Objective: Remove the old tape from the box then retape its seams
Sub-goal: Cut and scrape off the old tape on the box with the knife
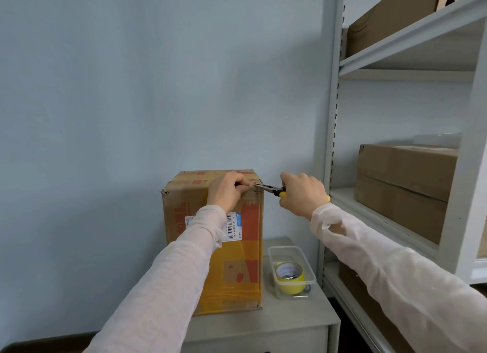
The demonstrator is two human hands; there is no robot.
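Observation:
A tall cardboard box [237, 268] wrapped in yellowish tape, with orange print and a white shipping label, stands upright on a small grey cabinet [295, 323]. My left hand [228, 190] rests on the box's top front edge, fingers curled and pinching at the tape near the right corner. My right hand [301, 193] grips yellow-handled needle-nose pliers [267, 188], whose tips touch that same top right corner beside my left fingers. A yellow tape roll [290, 276] sits in a clear plastic container [308, 263] to the right of the box.
A grey metal shelving unit [411, 47] stands at the right, holding cardboard boxes [403, 189] on several levels. A pale blue wall lies close behind the box. The cabinet's front edge is just below the container.

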